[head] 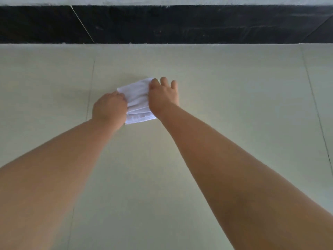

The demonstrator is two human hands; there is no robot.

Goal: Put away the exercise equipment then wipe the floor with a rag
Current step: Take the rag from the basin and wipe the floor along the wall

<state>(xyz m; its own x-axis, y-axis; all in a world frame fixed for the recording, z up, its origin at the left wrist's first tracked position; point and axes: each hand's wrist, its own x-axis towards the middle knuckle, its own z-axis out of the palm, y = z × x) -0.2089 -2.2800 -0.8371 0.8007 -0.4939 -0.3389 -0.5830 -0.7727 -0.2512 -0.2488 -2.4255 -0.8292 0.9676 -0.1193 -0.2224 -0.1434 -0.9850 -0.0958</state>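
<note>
A: Where is the cloth now?

B: The white folded cotton rag (137, 101) lies flat on the pale green tiled floor (234, 91), between the two hands, not far from the black band (162, 24) at the foot of the wall.

A: And the hands, how do they hold it?

B: The left hand (109, 110) is closed like a fist at the left edge of the rag, and I think its fingers grip that edge, but the fingertips are hidden under the hand. The right hand (163, 98) lies on the right edge with the fingers spread and rather straight, pressing down. Some of them reach past the cloth onto the bare tile.

A: So which step is this?

B: No exercise equipment is in view, so I judge the wiping step is in hand.

A: How to do it well?

B: I would keep the rag folded and flat, so the whole face touches the tile. The palm should press with even weight, not only the fingertips. It is better to bring the right hand more over the middle of the cloth, because now it sits at the edge and the rag may bunch or slip. Then make long, overlapping strokes along the dark tile joint (91, 83), working from the wall side back toward the body.
</note>
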